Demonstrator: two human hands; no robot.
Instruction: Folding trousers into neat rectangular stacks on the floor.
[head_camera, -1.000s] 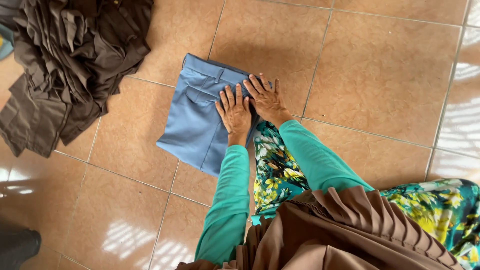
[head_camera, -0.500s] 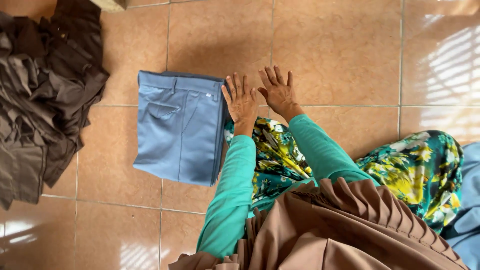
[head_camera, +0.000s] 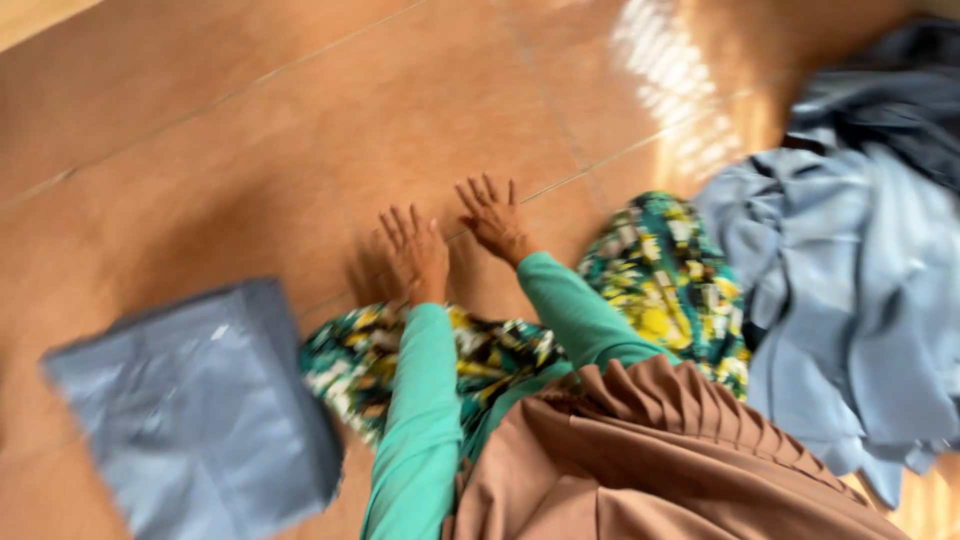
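Both your hands lie flat on the tile floor (head_camera: 250, 150) at frame center, fingers spread, holding nothing. Your left hand (head_camera: 418, 255) is nearer the folded blue garment (head_camera: 190, 410) at lower left; your right hand (head_camera: 495, 218) is nearer the loose blue clothes pile (head_camera: 860, 300) at right.

Both my arms reach forward and down from my body, sleeved in green to the wrists. My left hand (head_camera: 415, 255) lies palm down, fingers spread and pointing away from me, the grip open and holding nothing. My right hand (head_camera: 495, 220) sits just beside it, slightly further forward, also palm down with fingers fanned, its grip likewise open. The two hands are near but apart, not touching. The view is motion-blurred; finer finger detail cannot be confirmed.
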